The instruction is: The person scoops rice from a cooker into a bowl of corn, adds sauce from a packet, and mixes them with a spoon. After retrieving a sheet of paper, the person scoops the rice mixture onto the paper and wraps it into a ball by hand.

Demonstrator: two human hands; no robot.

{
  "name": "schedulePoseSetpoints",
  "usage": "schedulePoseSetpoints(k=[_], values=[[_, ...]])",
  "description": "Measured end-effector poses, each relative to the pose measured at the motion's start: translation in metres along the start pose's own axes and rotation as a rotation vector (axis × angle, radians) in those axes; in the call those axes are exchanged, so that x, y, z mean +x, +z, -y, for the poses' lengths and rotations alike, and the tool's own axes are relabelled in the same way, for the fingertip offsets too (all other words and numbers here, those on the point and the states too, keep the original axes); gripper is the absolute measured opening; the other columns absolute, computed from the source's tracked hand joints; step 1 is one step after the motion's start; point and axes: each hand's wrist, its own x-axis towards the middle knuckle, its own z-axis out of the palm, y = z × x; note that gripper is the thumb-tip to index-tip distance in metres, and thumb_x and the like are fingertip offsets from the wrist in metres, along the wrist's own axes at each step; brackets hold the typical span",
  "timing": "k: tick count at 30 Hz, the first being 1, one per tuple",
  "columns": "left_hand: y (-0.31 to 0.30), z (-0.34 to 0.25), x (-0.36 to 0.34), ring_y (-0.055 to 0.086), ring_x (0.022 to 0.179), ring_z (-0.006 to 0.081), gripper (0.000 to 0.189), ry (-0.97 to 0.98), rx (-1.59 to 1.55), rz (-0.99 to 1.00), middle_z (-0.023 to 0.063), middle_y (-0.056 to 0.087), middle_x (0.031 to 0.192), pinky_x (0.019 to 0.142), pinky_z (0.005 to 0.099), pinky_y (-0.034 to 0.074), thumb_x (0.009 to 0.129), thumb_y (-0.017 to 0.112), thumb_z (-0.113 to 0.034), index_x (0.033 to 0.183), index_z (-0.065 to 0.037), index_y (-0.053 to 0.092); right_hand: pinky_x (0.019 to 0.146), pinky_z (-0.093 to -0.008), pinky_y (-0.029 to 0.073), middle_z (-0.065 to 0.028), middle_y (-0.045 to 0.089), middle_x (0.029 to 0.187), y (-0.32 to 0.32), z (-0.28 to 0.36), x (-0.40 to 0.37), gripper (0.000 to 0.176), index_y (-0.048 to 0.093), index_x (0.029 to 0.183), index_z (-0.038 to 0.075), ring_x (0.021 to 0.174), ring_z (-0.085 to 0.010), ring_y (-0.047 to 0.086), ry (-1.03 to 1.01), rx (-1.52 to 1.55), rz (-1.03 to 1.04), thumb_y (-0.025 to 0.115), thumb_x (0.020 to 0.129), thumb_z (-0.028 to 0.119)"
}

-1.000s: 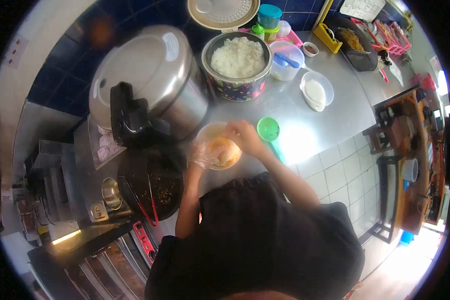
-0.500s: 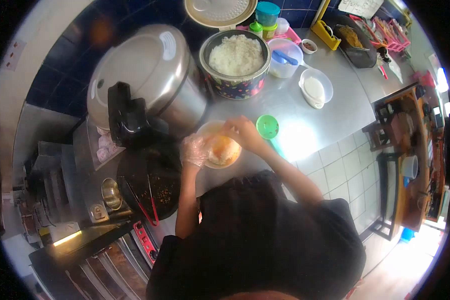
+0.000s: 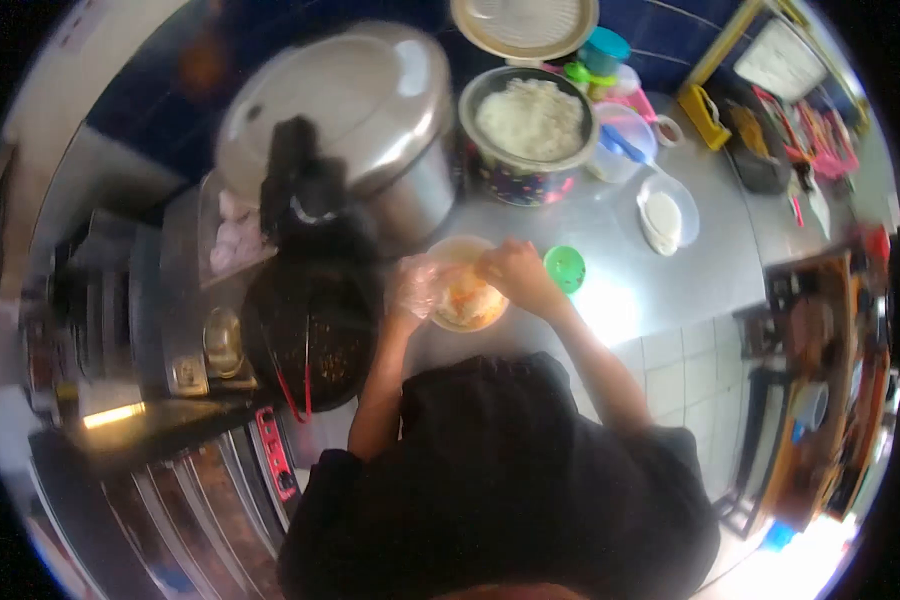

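I see 2 hands over the bowl [image 3: 462, 246] of food [image 3: 473, 299] on the tabletop [image 3: 712, 275]. The left hand [image 3: 415, 286], in a clear glove, is at its left side; the right hand [image 3: 516, 272] is over its right side. I cannot tell whether either hand's fingers are apart or together. The green cup [image 3: 565, 269] sits just right, the rice pot [image 3: 528, 188] beyond.

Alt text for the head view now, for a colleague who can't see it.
A left hand in clear plastic and a bare right hand are over a bowl of food on a metal counter; an open rice pot stands beyond, a green cup right, a dark pan left.
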Motion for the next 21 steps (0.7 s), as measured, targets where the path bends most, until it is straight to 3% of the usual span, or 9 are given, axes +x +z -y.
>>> schedulePoseSetpoints(k=[2,4,6,9,12,15,19,21], values=[[0.001,0.007,-0.001,0.069,0.08,0.0322,0.018,0.071,0.177,0.052,0.0149,0.074,0.09,0.074,0.0435,0.053,0.085,0.078,-0.027,0.093,-0.011,0.081,0.086,-0.043,0.044,-0.0063,0.072,0.091,-0.002,0.008,0.003,0.015,0.072,0.1,0.013,0.095,-0.0263,0.061,-0.074,-0.087,0.062,0.07,0.089,0.022],[0.005,0.012,-0.005,0.069,0.082,0.0329,0.018,0.052,0.076,0.031,0.0149,0.075,0.091,0.076,0.0437,0.053,0.086,0.077,-0.027,0.095,-0.012,0.08,0.086,-0.0428,0.043,-0.0062,0.072,0.092,-0.006,0.013,0.004,0.014,0.072,0.1,0.012,0.095,-0.026,0.061,-0.013,-0.052,0.049,0.069,0.088,0.02],[0.005,0.015,-0.008,0.069,0.084,0.0331,0.018,0.156,0.037,-0.013,0.0139,0.075,0.091,0.078,0.0437,0.053,0.087,0.075,-0.027,0.097,-0.013,0.08,0.087,-0.0425,0.043,-0.0054,0.072,0.092,-0.004,0.013,0.004,0.014,0.072,0.1,0.014,0.095,-0.0253,0.061,-0.021,-0.09,0.055,0.069,0.088,0.02],[0.004,0.014,-0.009,0.069,0.083,0.0325,0.016,0.186,0.171,-0.014,0.0135,0.075,0.09,0.078,0.0441,0.053,0.087,0.075,-0.026,0.097,-0.014,0.081,0.088,-0.0419,0.043,-0.0036,0.072,0.093,-0.007,0.018,0.003,0.013,0.072,0.1,0.016,0.096,-0.024,0.061,-0.059,-0.167,0.012,0.069,0.088,0.02],[0.008,0.018,-0.004,0.069,0.081,0.0319,0.014,0.296,0.109,0.0,0.0136,0.075,0.09,0.078,0.0451,0.053,0.086,0.075,-0.023,0.095,-0.015,0.081,0.087,-0.0415,0.042,-0.0006,0.072,0.091,-0.013,0.026,0.007,0.012,0.072,0.097,0.019,0.095,-0.0223,0.061,-0.105,-0.23,-0.065,0.069,0.088,0.025],[0.019,0.029,-0.003,0.069,0.08,0.032,0.014,0.228,0.207,-0.029,0.014,0.074,0.087,0.077,0.0456,0.053,0.084,0.077,-0.023,0.096,-0.015,0.081,0.087,-0.0416,0.042,-0.0005,0.072,0.087,-0.007,0.02,0.01,0.013,0.074,0.096,0.019,0.093,-0.0222,0.061,-0.159,-0.231,-0.1,0.07,0.087,0.029],[0.007,0.013,-0.004,0.069,0.079,0.0305,0.017,0.276,0.215,-0.033,0.0134,0.074,0.085,0.075,0.0434,0.054,0.083,0.079,-0.024,0.096,-0.013,0.081,0.084,-0.0412,0.042,-0.0021,0.071,0.08,0.002,0.009,0.006,0.017,0.076,0.092,0.016,0.089,-0.0232,0.061,-0.098,-0.226,-0.126,0.07,0.088,0.032],[0.001,0.005,-0.01,0.07,0.078,0.0286,0.018,0.089,0.106,-0.139,0.0118,0.074,0.085,0.073,0.0411,0.055,0.083,0.081,-0.024,0.095,-0.011,0.08,0.083,-0.0409,0.042,-0.0032,0.07,0.079,0.0,0.01,0.004,0.018,0.077,0.091,0.014,0.088,-0.0236,0.061,-0.07,-0.152,-0.148,0.07,0.088,0.031]])
